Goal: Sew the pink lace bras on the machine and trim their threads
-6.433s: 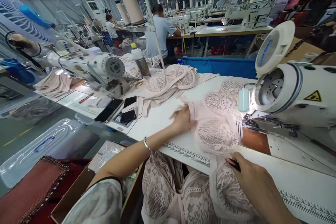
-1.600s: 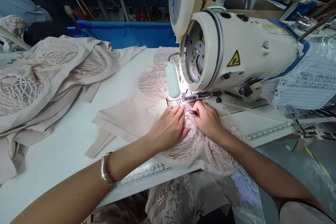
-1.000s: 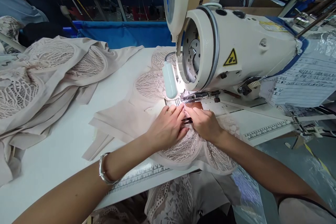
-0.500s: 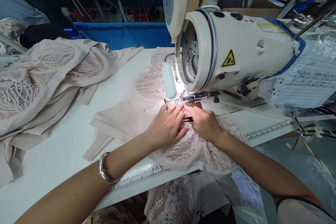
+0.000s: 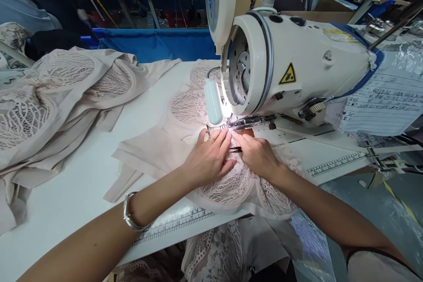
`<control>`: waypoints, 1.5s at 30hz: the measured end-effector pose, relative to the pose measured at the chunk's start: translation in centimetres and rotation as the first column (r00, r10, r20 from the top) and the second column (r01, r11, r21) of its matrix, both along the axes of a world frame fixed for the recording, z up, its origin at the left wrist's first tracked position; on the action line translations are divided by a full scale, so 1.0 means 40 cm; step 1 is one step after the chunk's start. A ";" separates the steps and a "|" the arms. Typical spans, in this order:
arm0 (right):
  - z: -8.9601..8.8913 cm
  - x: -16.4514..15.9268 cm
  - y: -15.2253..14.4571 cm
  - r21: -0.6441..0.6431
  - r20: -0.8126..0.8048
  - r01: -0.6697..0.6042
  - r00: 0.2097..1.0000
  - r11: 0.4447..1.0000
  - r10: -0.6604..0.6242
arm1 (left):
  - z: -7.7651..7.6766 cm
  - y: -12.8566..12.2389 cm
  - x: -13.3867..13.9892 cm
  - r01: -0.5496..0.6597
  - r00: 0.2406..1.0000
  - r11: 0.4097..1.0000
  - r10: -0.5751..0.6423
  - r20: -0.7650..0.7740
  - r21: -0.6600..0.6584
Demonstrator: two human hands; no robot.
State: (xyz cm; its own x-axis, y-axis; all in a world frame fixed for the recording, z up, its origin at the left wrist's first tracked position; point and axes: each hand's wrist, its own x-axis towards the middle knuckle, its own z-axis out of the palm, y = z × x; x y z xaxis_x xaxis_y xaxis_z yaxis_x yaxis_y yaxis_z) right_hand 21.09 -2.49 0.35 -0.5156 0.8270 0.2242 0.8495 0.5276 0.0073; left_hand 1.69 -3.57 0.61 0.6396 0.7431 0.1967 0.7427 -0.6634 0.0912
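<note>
Two hands are now together at the needle area (image 5: 228,124), whereas several seconds ago the left hand (image 5: 209,156) was well away from it, at the garment's band. A lace garment (image 5: 228,187) lies directly beneath the fingers, spreading toward the wearer and off to the left of them across the white desk (image 5: 76,202). The left fingers rest on the cloth, slightly spread, the thumb apart, their tips just short of the presser foot. The right hand (image 5: 259,156) keeps dark snips (image 5: 235,149) tucked in its grip, the blades poking out between the hands, while its thumb and forefinger seem to pinch the fabric edge. Compared with about a second and a half ago, the right fingertips have come in beside the left ones; over the last half second only the left tips edge slightly nearer the needle. That suggests the cloth is being guided in small steps, with the seam under close control. Just beyond the fingers are the lamp (image 5: 213,102) and the sewing machine (image 5: 310,53); well left of them lies a garment pile (image 5: 62,83).
</note>
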 end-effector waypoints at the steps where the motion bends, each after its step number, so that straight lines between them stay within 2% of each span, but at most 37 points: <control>1: 0.000 0.000 0.000 -0.005 0.000 0.001 1.000 1.000 -0.001 | 0.000 0.000 0.000 0.001 1.000 1.000 -0.001 -0.001 0.000; 12: 0.003 -0.002 0.007 -0.005 -0.028 -0.022 0.999 1.000 0.021 | 0.000 0.006 -0.004 0.010 1.000 1.000 -0.010 -0.001 0.001; 15: 0.021 -0.007 0.011 -0.087 -0.051 0.038 0.998 0.995 -0.043 | -0.002 0.008 -0.004 0.033 0.999 0.998 -0.032 -0.017 0.058; 18: 0.036 0.001 0.013 -0.178 -0.076 0.108 0.989 0.978 -0.123 | 0.002 -0.005 0.003 0.144 0.989 0.981 -0.137 -0.061 0.132; 21: 0.039 0.020 0.012 -0.157 -0.153 0.044 0.986 0.987 -0.068 | 0.011 -0.029 0.012 0.222 0.971 0.967 -0.208 -0.117 0.125; 24: 0.034 0.034 0.011 -0.118 -0.199 -0.070 0.979 0.991 0.045 | 0.014 -0.041 0.014 0.197 0.974 0.978 -0.188 -0.123 0.071; 28: 0.032 0.025 0.021 -0.130 -0.163 -0.084 0.985 0.988 0.062 | 0.010 -0.016 -0.002 0.179 0.982 0.984 -0.179 -0.054 -0.007; 32: 0.035 0.004 0.041 -0.102 -0.122 -0.073 0.991 0.992 0.061 | 0.012 0.029 -0.031 0.210 0.977 0.976 -0.207 0.050 -0.058; 38: 0.036 -0.016 0.066 -0.100 -0.126 -0.063 0.991 0.993 0.051 | 0.024 0.067 -0.056 0.261 0.949 0.964 -0.246 0.199 -0.049; 42: 0.057 0.001 0.039 -0.108 -0.195 -0.047 0.981 0.993 0.026 | 0.031 0.054 -0.048 0.216 0.967 0.976 -0.211 0.145 -0.021; 45: 0.071 0.028 -0.026 -0.086 -0.221 0.026 0.974 0.996 -0.044 | 0.035 0.033 -0.034 0.205 0.975 0.977 -0.208 0.071 0.054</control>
